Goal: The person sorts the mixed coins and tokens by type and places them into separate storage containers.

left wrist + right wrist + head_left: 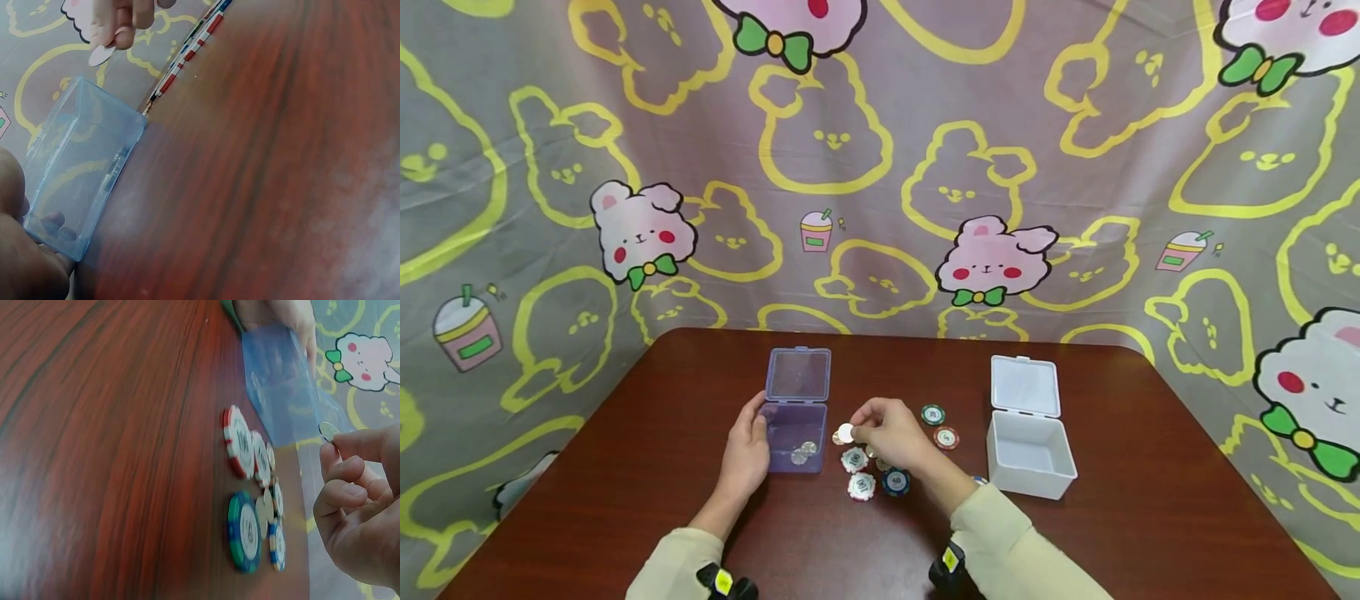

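My left hand (748, 437) holds the left side of a clear bluish plastic box (796, 468), whose hinged lid (799, 375) stands back. A few silver coins (803, 452) lie inside on its floor. Between thumb and fingertips my right hand (891, 432) pinches a round coin (327, 432), raised just right of the box. Under and around that hand are several poker chips, among them a white one (861, 486) and a blue one (896, 482). More coins (265, 509) lie among the chips, partly hidden by the hand in the head view.
To the right stands a white box (1032, 482) with its lid tipped back. A green chip (933, 414) and a red chip (947, 437) lie between it and my right hand. Behind the brown table (880, 550) hangs a patterned cloth (880, 208).
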A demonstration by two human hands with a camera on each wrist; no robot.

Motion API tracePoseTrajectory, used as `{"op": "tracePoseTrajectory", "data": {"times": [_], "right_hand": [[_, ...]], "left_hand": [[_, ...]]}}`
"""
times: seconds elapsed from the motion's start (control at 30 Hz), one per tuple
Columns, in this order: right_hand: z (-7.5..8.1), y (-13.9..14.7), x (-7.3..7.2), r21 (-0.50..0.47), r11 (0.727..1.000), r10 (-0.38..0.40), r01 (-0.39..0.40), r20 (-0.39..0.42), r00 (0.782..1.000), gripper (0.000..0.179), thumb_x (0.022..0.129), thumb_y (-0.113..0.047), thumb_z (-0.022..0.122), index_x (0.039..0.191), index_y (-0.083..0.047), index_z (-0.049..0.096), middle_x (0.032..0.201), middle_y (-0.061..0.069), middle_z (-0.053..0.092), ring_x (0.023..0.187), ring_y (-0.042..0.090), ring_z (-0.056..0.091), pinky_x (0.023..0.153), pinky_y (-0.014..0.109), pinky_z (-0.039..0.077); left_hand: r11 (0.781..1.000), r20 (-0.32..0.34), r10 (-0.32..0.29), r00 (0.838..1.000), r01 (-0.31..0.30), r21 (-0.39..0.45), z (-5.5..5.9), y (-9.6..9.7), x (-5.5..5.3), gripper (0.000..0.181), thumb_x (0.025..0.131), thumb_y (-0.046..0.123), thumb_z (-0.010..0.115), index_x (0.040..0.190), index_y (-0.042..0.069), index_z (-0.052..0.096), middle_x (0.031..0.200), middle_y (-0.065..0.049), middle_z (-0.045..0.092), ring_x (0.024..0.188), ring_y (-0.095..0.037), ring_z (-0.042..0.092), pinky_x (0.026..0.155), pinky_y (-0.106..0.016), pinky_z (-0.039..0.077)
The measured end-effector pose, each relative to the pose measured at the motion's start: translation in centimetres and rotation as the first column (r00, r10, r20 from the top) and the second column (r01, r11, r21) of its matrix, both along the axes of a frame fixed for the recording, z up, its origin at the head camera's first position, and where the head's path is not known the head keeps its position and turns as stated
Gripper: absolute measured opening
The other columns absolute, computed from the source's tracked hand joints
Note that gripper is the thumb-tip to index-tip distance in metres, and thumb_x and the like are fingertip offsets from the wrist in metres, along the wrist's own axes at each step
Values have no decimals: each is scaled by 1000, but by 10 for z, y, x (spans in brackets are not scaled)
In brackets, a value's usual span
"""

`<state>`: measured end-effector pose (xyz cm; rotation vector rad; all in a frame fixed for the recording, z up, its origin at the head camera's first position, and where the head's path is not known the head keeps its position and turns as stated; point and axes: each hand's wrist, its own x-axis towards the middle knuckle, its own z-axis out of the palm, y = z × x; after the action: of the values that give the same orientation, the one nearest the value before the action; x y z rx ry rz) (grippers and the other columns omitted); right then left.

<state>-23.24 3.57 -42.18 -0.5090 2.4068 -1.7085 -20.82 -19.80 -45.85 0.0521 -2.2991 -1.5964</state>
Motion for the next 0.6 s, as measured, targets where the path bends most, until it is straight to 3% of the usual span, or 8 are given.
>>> {"op": "tracePoseTrajectory", "data": {"times": [0.13,0.23,0.33,0.6], "right_hand": [[1,-13,0,-44,999,11,-11,18,1000,6,85,3,67,91,2,66,68,3,59,48,8,45,40,19,33],[1,-24,-1,-66,998,18,-19,-14,1000,6,83,6,67,89,4,67,68,4,62,55,10,50,44,19,36],[-1,-33,0,-89,996,18,-18,6,1000,6,82,6,67,88,3,68,66,2,61,57,11,52,46,19,37],[4,-48,-1,-125,992,-7,14,57,998,7,82,4,69,89,3,68,62,0,56,44,8,43,39,18,32]], "left_hand": [[1000,2,-3,1000,3,8,-1,0,-1,44,105,-4,32,149,-8,36,139,-32,51,138,-40,38,117,-52,24],[1000,8,-4,1000,4,10,-1,-1,-1,45,105,-4,32,149,-8,35,140,-32,51,138,-40,37,117,-52,24],[1000,18,1,1000,-1,14,-3,-1,1,45,105,-4,31,149,-7,35,139,-31,52,137,-40,38,116,-52,24],[1000,9,-5,1000,4,25,-4,-1,1,45,105,-3,31,150,-7,35,139,-31,51,135,-40,41,115,-53,26]]}}
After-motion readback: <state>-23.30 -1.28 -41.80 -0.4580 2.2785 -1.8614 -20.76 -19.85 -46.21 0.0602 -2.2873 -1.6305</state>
